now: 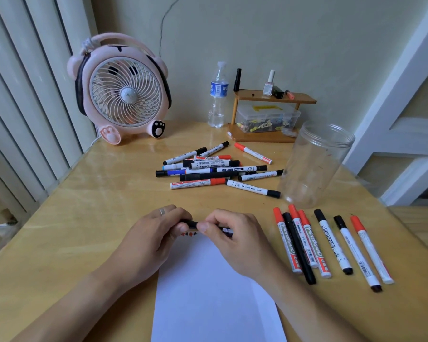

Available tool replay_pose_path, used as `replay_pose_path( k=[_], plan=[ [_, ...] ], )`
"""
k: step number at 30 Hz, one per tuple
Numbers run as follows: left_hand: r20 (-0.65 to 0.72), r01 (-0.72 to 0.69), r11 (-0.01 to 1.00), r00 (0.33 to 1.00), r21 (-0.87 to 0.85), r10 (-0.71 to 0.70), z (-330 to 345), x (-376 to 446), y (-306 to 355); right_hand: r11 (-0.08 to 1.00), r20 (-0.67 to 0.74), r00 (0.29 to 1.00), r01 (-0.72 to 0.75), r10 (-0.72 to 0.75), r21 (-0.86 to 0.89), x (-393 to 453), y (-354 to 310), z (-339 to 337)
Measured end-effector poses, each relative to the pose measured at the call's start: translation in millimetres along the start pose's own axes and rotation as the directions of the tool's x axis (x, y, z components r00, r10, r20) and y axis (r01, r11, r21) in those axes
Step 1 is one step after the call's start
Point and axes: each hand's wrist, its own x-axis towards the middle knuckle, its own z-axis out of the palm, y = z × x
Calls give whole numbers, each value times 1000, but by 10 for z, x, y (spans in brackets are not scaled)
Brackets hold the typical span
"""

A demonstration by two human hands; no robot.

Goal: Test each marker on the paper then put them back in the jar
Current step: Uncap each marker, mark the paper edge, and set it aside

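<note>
Table (pixel 89 218) first: we keep the white paper (pixel 208 280) flat at its near middle, test marks already along its far edge. The clear jar (pixel 316 164) stands empty to the right and farther off, mouth up. An unsorted heap of markers (pixel 215 169) lies beyond the paper; a row of seven (pixel 331 245) lies to its right, near the jar. Our left hand (pixel 148 240) pinches the black cap end of one marker (pixel 190 223) while our right hand (pixel 232 240) curls round its barrel. We judge the cap is coming off or going on: we pull or push straight along the barrel, over the paper, keeping the tip off our fingers.
</note>
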Motion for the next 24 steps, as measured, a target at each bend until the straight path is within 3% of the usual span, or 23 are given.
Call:
replay_pose_path(
  k=[6, 13, 16, 20, 24],
  plan=[
    [1, -19, 1000, 1000, 11, 19, 5, 20, 56, 999, 17, 999, -44, 44, -18, 28, -57, -44],
    [72, -79, 997, 994, 13, 78, -50, 48, 33, 987, 136, 989, 80, -61, -141, 83, -100, -148],
    [73, -8, 999, 997, -35, 10, -17, 23, 7, 997, 163, 986, 31, -18, -75, 68, -126, -173],
    [40, 119, 992, 992, -30, -117, 12, 27, -75, 970, 42, 999, -22, 33, -241, 79, -98, -234],
    [-10, 154, 982, 988, 113, -154, -33, 27, -227, 851, -79, 978, -207, 193, -483, 58, -12, -408]
  ],
)
